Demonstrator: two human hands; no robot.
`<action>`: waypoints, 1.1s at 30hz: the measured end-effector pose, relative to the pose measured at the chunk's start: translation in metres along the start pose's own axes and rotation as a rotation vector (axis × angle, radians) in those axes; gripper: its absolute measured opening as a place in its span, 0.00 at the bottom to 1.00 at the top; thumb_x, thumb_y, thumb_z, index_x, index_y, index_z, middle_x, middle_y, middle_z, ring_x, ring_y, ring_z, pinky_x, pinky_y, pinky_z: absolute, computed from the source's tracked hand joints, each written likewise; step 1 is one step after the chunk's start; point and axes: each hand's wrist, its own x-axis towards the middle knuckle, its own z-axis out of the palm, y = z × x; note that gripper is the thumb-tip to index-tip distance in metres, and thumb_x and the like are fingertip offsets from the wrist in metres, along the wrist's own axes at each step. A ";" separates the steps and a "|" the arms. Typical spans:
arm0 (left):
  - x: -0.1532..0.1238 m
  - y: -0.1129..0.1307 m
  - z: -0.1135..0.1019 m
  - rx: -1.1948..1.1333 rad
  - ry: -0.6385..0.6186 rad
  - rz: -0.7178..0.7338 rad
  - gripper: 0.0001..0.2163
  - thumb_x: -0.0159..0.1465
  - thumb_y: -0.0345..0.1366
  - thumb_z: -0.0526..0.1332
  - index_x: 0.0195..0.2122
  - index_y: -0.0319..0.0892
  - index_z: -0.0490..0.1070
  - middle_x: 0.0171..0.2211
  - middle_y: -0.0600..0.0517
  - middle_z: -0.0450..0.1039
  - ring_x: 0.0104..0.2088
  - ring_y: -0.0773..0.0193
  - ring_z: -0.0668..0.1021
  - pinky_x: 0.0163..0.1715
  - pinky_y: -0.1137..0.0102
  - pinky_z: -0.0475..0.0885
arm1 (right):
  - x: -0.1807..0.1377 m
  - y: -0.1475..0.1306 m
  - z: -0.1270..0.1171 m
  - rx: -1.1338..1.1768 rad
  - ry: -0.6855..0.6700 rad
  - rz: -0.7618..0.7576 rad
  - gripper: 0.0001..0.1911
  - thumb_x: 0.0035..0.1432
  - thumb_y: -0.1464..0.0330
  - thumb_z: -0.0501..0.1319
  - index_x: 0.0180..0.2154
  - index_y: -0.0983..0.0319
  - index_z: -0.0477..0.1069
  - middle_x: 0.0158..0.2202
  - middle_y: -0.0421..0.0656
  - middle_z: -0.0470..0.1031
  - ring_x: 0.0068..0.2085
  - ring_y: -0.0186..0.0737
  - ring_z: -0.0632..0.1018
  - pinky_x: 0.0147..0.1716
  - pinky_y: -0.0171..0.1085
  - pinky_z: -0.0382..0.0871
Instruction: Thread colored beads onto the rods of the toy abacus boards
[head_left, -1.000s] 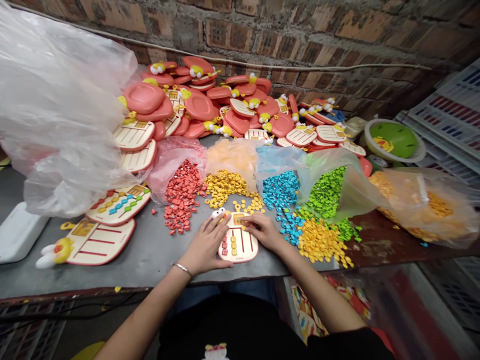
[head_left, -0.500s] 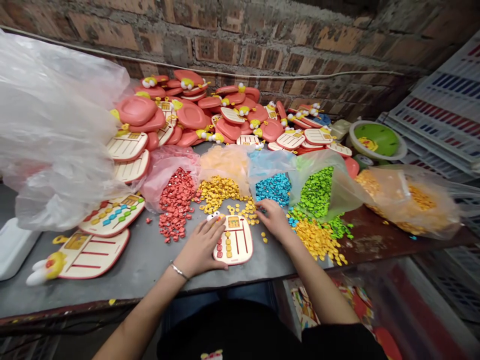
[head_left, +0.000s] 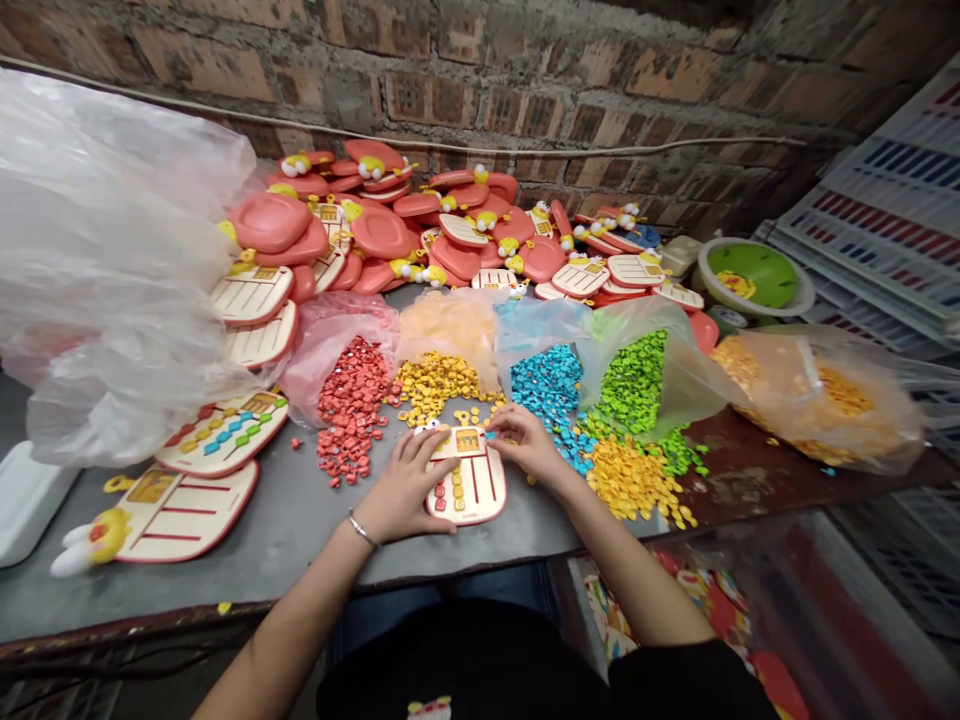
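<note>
A cream slotted toy board point(head_left: 484, 484) with a red rim and a yellow-and-white animal head lies on the grey table before me. Its two left slots hold red and yellow pieces; the two right slots show no pieces. My left hand point(head_left: 407, 485) grips the board's left side, fingers over the top and thumb along the lower edge. Between thumb and fingertips, my right hand point(head_left: 529, 446) pinches a small blue piece point(head_left: 491, 435) at the board's upper right. Loose red pieces point(head_left: 352, 430), yellow pieces point(head_left: 439, 382), blue pieces point(head_left: 546, 380) and green pieces point(head_left: 634, 380) spill from bags behind.
Red-backed boards point(head_left: 382, 232) are heaped against the brick wall. Two more boards lie at left, one filled with coloured pieces point(head_left: 225, 432), beside a large plastic bag point(head_left: 112, 270). More yellow pieces point(head_left: 634, 480) and a green bowl point(head_left: 757, 278) are at right.
My right hand has moved from the edge of the blue pile left to the board, with a blue piece now visible at its fingertips. My left hand stays on the board.
</note>
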 end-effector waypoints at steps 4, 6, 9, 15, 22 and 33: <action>0.000 0.000 0.001 -0.017 0.008 0.006 0.39 0.50 0.65 0.63 0.59 0.47 0.67 0.67 0.40 0.51 0.64 0.40 0.54 0.63 0.46 0.47 | 0.004 0.006 0.009 -0.187 -0.038 -0.030 0.05 0.60 0.66 0.63 0.36 0.59 0.76 0.36 0.44 0.74 0.39 0.42 0.74 0.39 0.41 0.70; 0.000 0.000 0.002 -0.011 0.006 0.006 0.40 0.50 0.65 0.63 0.59 0.47 0.66 0.66 0.40 0.51 0.64 0.40 0.54 0.63 0.46 0.47 | 0.004 0.011 0.011 -0.281 -0.016 -0.056 0.03 0.59 0.69 0.63 0.36 0.59 0.76 0.37 0.45 0.74 0.43 0.44 0.73 0.44 0.44 0.68; 0.000 0.000 0.002 0.006 0.010 -0.002 0.39 0.49 0.65 0.64 0.59 0.48 0.66 0.67 0.41 0.51 0.65 0.41 0.54 0.63 0.47 0.47 | 0.001 0.018 0.011 -0.326 0.015 -0.047 0.01 0.58 0.69 0.64 0.33 0.59 0.76 0.39 0.45 0.73 0.46 0.45 0.72 0.48 0.46 0.66; 0.001 0.003 0.000 0.004 0.012 -0.008 0.40 0.49 0.66 0.63 0.57 0.46 0.69 0.66 0.40 0.51 0.64 0.41 0.55 0.63 0.47 0.48 | -0.015 0.019 0.015 -0.196 -0.040 0.012 0.04 0.55 0.68 0.68 0.29 0.60 0.74 0.36 0.43 0.71 0.42 0.43 0.72 0.43 0.42 0.66; 0.000 0.003 0.002 0.014 0.025 -0.017 0.39 0.50 0.64 0.64 0.58 0.49 0.67 0.66 0.41 0.51 0.64 0.41 0.55 0.62 0.47 0.47 | -0.017 0.010 0.033 -0.235 0.009 -0.020 0.07 0.52 0.71 0.69 0.28 0.61 0.72 0.35 0.42 0.72 0.41 0.43 0.72 0.43 0.42 0.64; 0.000 0.007 0.000 0.039 0.031 -0.031 0.39 0.49 0.63 0.65 0.56 0.44 0.68 0.65 0.38 0.53 0.63 0.40 0.56 0.61 0.47 0.49 | -0.028 -0.015 0.028 -0.254 -0.259 0.002 0.09 0.51 0.66 0.71 0.26 0.61 0.73 0.34 0.40 0.75 0.45 0.43 0.73 0.50 0.45 0.59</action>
